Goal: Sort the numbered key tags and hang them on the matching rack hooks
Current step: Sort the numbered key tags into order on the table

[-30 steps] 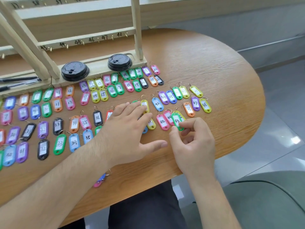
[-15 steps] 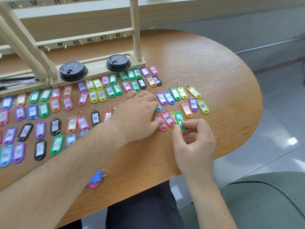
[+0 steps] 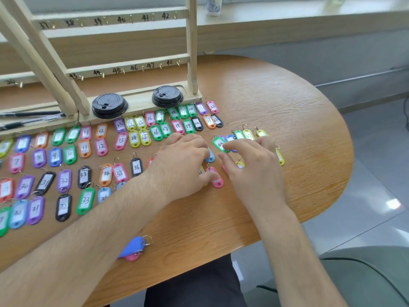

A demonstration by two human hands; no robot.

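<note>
Since half a second ago the green tag (image 3: 219,144) has travelled away from me, from beside the pink tags up to the far row of tags, and both hands have followed it.

Right hand (image 3: 254,167): the fingers are nearly straight and spread. The index fingertip presses the green tag's near end at the hand's 11 o'clock, and the thumb lies apart below it. The tag's number is blurred. The palm covers several tags, and a yellow tag (image 3: 280,157) shows only an edge at 3 o'clock.

Left hand (image 3: 183,165): the knuckles are bent and the fingertips are hidden, so I cannot tell whether they hold anything. The thumb rests on a pink tag (image 3: 218,181). A blue tag (image 3: 210,157) peeks out at 3 o'clock.

The rack (image 3: 191,52) stands at 11 o'clock on the table (image 3: 298,129). Its rails are numbered 37 to 48 and its left part is cut off. Two black lids (image 3: 110,106) sit on its base.

At 6 o'clock my left forearm partly hides a blue-and-pink pair of tags (image 3: 132,249).
</note>
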